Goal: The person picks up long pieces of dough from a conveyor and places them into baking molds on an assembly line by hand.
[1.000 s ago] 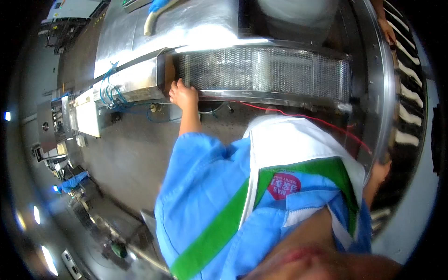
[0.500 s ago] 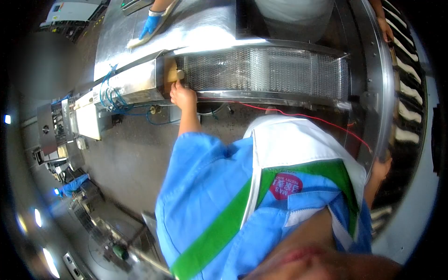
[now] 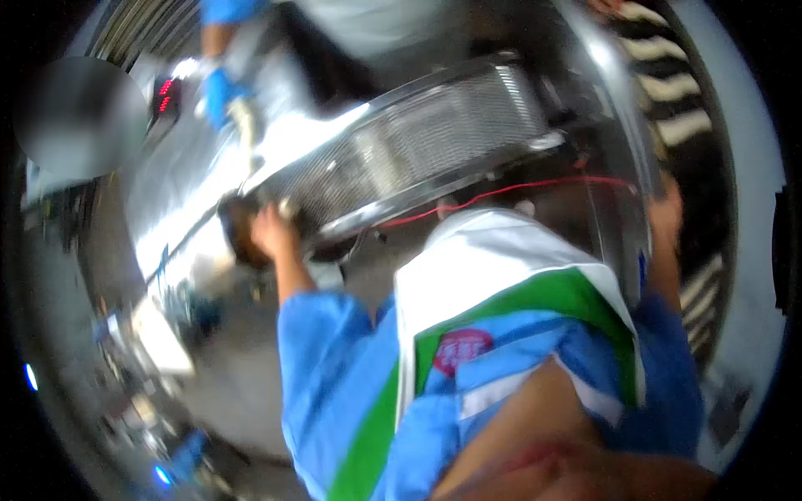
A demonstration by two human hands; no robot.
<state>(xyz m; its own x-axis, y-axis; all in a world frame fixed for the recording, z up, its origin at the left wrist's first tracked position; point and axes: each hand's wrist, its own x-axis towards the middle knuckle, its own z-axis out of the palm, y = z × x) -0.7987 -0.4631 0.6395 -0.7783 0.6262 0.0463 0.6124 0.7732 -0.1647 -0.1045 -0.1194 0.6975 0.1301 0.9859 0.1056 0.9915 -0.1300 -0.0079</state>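
Note:
My left hand (image 3: 271, 234) is at the near left end of a metal mesh conveyor (image 3: 401, 138), beside a small pale round piece (image 3: 288, 207) that looks like dough. Motion smears its fingers, so whether they hold the piece does not show. Far to the right, my right hand (image 3: 666, 209) is at the long metal rim (image 3: 622, 108), next to a dark rack with pale dough strips (image 3: 683, 129). Its fingers are blurred too, and their grip cannot be made out.
Across the conveyor, a co-worker's blue-gloved hand (image 3: 221, 98) is at a long pale dough strip (image 3: 244, 134) on a shiny metal table (image 3: 159, 196). Another person's hand (image 3: 606, 7) shows at the top right. A red cord (image 3: 501, 194) runs along the conveyor's near side.
The view has swung and blurred, so the conveyor now slants. My right hand appears higher along the rim. My left hand stays by the pale round piece. The co-worker's dough strip points downward now.

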